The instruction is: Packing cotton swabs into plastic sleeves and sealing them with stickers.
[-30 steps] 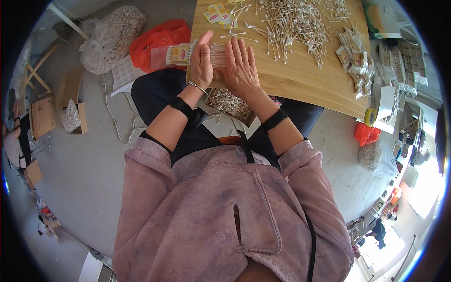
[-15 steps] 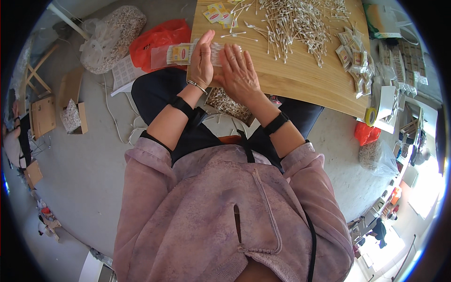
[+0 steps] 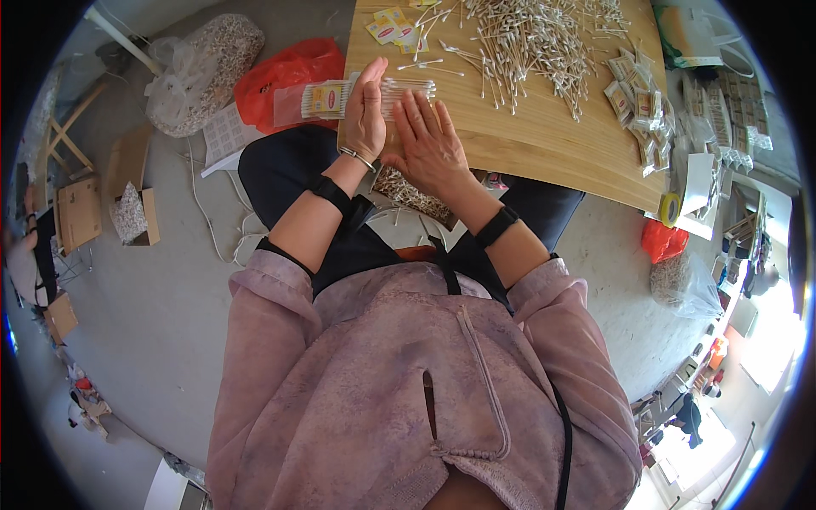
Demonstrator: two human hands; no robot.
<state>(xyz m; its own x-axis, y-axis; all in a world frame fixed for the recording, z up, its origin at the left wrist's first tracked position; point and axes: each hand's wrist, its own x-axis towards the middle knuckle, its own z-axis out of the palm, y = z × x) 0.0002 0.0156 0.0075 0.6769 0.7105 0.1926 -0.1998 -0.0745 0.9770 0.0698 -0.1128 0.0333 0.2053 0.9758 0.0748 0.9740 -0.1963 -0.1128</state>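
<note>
A clear bag of cotton swabs point(image 3: 325, 99) with a yellow and red label extends past the table's left edge. My left hand point(image 3: 365, 119) is closed around its middle, fingers pointing away from me and the bag's far side hidden by the palm. To the right of that hand, a row of white swabs point(image 3: 416, 87) sticks out. My right hand point(image 3: 432, 144) lies flat with its fingers stretched out, its fingertips at the near side of these swab ends. Whether the right fingers touch them I cannot tell.
A heap of loose swabs point(image 3: 535, 42) covers the far part of the wooden table point(image 3: 544, 140). Small filled packs point(image 3: 642, 106) lie at its right, yellow cards point(image 3: 395, 30) at its far left. An open box of swabs point(image 3: 412, 189) sits below the near edge; a red bag point(image 3: 285, 76) is left.
My right hand has drawn slightly towards me and left, uncovering more of the swab ends. The left hand and the bag have hardly moved.
</note>
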